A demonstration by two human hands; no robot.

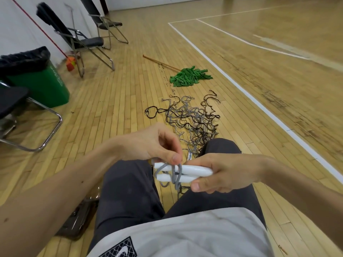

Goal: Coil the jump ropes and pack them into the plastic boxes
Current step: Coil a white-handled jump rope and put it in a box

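Held over the lap, between the knees: a pair of white jump-rope handles [185, 172], side by side and roughly level. Clasped at their right ends by the right hand [224, 173], fingers curled over the top and thumb beneath. Wound round the middle with a few turns of grey cord [176, 175], pinched just above by thumb and forefinger of the left hand [148, 143]. More cord hanging below, between dark trouser legs.

Farther out, on pale wooden floorboards [115, 108], a loose tangle of grey and black ropes [193, 119], reaching back to the right knee. Beyond that, a green mop [191, 76] lying flat with its wooden stick. Off to the right, white court lines [241, 88]. Off to the left, folding chairs [91, 41] near a white wall, and a green bin [42, 84] lined with a black bag.
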